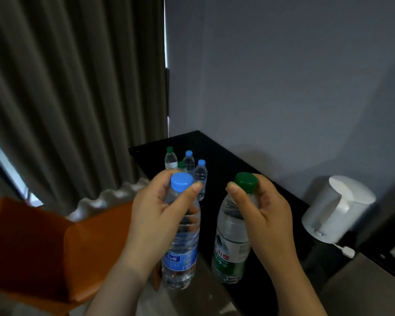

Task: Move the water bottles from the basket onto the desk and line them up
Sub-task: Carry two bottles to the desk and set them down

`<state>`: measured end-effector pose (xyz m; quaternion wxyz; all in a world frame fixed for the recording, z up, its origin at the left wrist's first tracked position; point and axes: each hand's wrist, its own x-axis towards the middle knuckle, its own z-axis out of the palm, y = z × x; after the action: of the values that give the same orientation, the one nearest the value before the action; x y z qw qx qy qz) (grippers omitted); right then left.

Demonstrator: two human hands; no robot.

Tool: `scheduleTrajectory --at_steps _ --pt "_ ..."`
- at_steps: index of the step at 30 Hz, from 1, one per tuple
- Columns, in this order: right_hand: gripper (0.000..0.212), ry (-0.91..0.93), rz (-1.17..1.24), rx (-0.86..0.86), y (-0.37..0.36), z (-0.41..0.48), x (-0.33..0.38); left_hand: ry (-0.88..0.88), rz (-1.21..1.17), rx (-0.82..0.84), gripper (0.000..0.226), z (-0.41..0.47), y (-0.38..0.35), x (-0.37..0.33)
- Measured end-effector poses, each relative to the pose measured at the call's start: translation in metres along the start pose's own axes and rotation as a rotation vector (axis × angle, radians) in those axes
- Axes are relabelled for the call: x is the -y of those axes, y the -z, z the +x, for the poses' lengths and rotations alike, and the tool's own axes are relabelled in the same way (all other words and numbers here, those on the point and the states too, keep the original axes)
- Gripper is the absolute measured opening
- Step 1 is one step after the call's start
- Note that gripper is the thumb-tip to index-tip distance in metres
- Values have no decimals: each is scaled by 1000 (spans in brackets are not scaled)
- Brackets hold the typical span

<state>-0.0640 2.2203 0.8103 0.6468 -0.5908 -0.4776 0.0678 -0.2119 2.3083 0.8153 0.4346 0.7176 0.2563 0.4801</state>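
The left hand (155,215) is closed around the neck and shoulder of a blue-capped bottle (180,242), thumb across the front just under the cap, fingers wrapped behind. The bottle is upright with a blue label low on its body; whether its base rests on anything cannot be told.

The right hand (262,215) pinches a green-capped bottle (230,242) at the neck, thumb on the left side below the cap and fingers curled round the right side and back. This bottle is upright too, with a green and white label, and hangs over the near part of the dark counter (226,160); contact with the counter cannot be told. The two held bottles are side by side, close but apart.

Farther back on the counter, near its far left corner, four small bottles (188,163) stand upright in a tight cluster: two with green caps to the left, two with blue caps to the right.

At right on the counter stands a white kettle (338,208). At left is an orange chair (55,242), with a crinkled clear plastic edge (110,197) behind it. A curtain (73,87) hangs beyond, and a plain wall (283,76) backs the counter.
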Motion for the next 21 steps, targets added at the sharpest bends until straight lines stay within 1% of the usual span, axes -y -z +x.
scheduleTrajectory --at_steps 6,12,15,17,19,21 --pt "11 -106 -87 -29 -33 41 -44 64 -35 162 13 64 7 60" --pt "20 -261 -104 -28 -46 66 -96 141 63 225 22 97 -4 128" --pt "21 -329 -138 4 -47 81 -125 184 73 259 21 115 -16 158" --pt "16 -378 -127 40 -46 90 -147 184 109 259 19 124 -24 179" --pt "10 -432 -116 96 -42 99 -170 191 180 266 26 132 -34 199" --pt "11 -477 -133 151 -38 108 -191 223 224 290 31 140 -43 216"
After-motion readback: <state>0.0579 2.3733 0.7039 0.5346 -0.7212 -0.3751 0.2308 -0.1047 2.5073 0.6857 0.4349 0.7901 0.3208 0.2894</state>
